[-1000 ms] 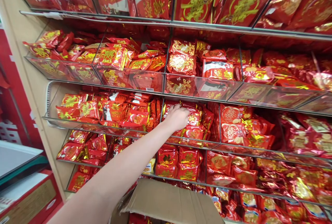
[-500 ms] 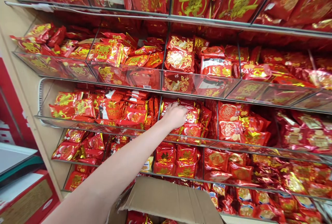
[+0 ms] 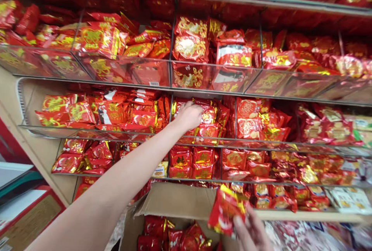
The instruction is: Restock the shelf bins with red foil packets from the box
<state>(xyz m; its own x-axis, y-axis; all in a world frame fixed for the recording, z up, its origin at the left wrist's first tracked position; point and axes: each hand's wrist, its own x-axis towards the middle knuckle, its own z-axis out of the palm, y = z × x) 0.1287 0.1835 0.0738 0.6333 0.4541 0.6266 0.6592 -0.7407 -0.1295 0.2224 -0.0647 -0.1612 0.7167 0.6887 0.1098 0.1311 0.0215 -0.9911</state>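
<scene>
My left hand [image 3: 189, 115] reaches into a middle shelf compartment, its curled fingers among red and gold packets [image 3: 207, 133]; whatever they grip is hidden. At the lower right, my right hand [image 3: 251, 229] holds a red packet with gold edges [image 3: 226, 210] over the right side of an open cardboard box [image 3: 177, 200]. More red packets [image 3: 157, 226] lie inside that box, below the shelves.
Shelves with clear front guards [image 3: 130, 69] and thin dividers hold many red packets above, beside and below my left hand. A red carton [image 3: 31, 220] stands at the lower left. White packets [image 3: 348, 198] sit at the lower right.
My right hand has come into view with a red packet. The view has shifted, showing more of the box's inside. My left hand stays at the same compartment.
</scene>
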